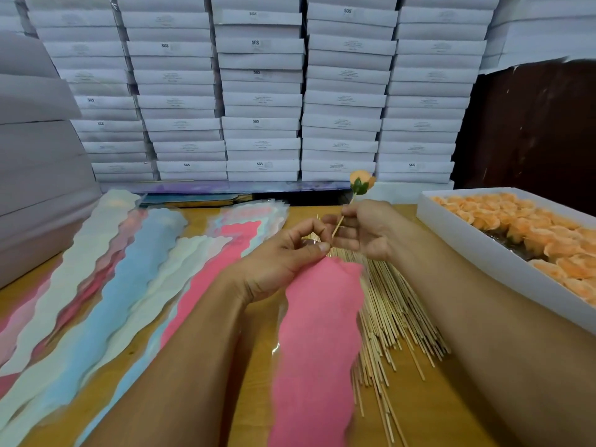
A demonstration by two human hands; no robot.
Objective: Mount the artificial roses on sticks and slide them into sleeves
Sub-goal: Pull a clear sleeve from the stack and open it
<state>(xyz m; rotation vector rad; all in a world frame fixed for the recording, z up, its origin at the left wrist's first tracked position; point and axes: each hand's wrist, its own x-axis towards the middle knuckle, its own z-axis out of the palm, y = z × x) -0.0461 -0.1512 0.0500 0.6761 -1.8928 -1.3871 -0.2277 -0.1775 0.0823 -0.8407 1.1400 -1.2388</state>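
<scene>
The right hand (361,229) pinches a stick (338,225) whose rose (362,182) stands beyond the fingers (332,219); the left hand (290,253), just beside them, pinches a sleeve (316,333) trailing back over the table (451,398). Loose sticks (393,317) lie under both hands. More sleeves (113,275) fan out left of the fingers, a box of roses (483,250) sits to their right, and stacked boxes (261,91) rise behind.

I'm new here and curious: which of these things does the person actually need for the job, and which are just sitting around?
In use:
right hand holding rose on stick
left hand pinching pink sleeve
loose sticks
tray of orange roses
spare sleeves

Just lying about:
stacked white boxes
</scene>
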